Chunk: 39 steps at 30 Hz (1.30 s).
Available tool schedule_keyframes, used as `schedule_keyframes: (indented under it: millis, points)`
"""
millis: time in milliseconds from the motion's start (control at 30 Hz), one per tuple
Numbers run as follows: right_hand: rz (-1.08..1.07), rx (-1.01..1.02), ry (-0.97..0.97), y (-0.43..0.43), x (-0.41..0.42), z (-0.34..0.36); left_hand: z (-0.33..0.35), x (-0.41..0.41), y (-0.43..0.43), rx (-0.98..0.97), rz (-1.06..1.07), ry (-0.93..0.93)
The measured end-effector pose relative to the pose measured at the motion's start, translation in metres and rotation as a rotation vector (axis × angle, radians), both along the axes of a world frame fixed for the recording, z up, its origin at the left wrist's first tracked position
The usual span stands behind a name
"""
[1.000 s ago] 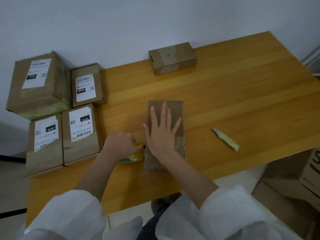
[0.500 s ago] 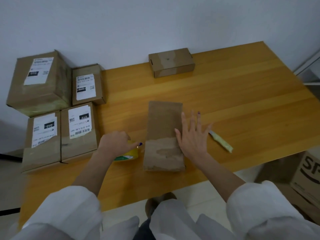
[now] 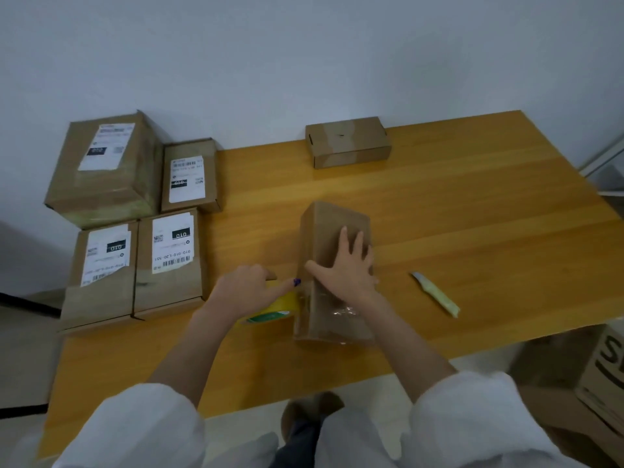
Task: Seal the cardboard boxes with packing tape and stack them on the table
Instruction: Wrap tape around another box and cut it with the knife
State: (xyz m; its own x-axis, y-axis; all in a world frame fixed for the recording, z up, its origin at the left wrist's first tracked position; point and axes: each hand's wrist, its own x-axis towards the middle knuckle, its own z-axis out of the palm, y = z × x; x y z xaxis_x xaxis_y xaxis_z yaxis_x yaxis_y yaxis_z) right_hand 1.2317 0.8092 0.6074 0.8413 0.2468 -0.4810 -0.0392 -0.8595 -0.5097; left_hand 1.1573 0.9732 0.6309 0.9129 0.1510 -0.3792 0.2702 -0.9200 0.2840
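A plain brown cardboard box (image 3: 332, 224) lies lengthwise in the middle of the wooden table (image 3: 472, 231), with clear tape over its near end. My right hand (image 3: 347, 268) rests flat on top of it, fingers spread and straight. My left hand (image 3: 248, 292) grips a yellow roll of packing tape (image 3: 270, 310) just left of the box, its index finger stretched out to the box's left side. Most of the roll is hidden under the hand.
Several labelled boxes (image 3: 169, 261) are stacked at the table's left end. A small plain box (image 3: 347, 141) sits at the back by the wall. A pale green utility knife (image 3: 435, 293) lies right of the box. Large cartons (image 3: 574, 383) stand on the floor at lower right.
My right hand moved off the box toward the knife, then came back flat on top of the box. My left hand stayed on the tape roll and reached its finger to the box's side.
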Motion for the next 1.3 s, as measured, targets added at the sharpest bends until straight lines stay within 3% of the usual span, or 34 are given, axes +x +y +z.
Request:
schedule_keyframes:
  millis: [67, 200, 367, 500, 633, 700, 867, 967, 1133, 1300]
  points:
    - [-0.002, 0.145, 0.015, -0.021, 0.005, 0.000, 0.016, 0.003, 0.002, -0.287, -0.003, -0.055]
    - [-0.083, 0.390, 0.061, -0.051, 0.012, -0.004, 0.047, 0.011, -0.004, -0.621, -0.090, -0.108]
    - [-0.283, 0.686, 0.261, -0.081, 0.016, -0.012, 0.066, 0.017, -0.045, -0.802, -0.201, -0.108]
    - [-0.284, 0.632, 0.314, -0.090, 0.031, -0.007, 0.067, 0.026, -0.075, -0.705, -0.224, -0.185]
    - [-0.071, 0.344, -0.148, -0.072, 0.051, 0.005, 0.070, 0.036, -0.098, -0.557, -0.320, -0.243]
    - [0.091, 0.300, -0.231, -0.065, 0.058, 0.009, 0.071, 0.038, -0.098, -0.549, -0.384, -0.232]
    - [0.173, 0.255, -0.113, -0.065, 0.069, 0.005, 0.069, 0.031, -0.087, -0.878, -0.170, -0.130]
    - [0.168, 0.245, -0.120, -0.067, 0.066, 0.007, 0.073, 0.030, -0.091, -0.748, -0.204, -0.157]
    - [0.169, 0.180, -0.162, -0.072, 0.064, 0.007, 0.075, 0.021, -0.051, -0.321, -0.248, -0.156]
    - [0.166, 0.184, -0.159, -0.068, 0.062, 0.008, 0.052, 0.012, -0.036, -0.309, -0.136, -0.088]
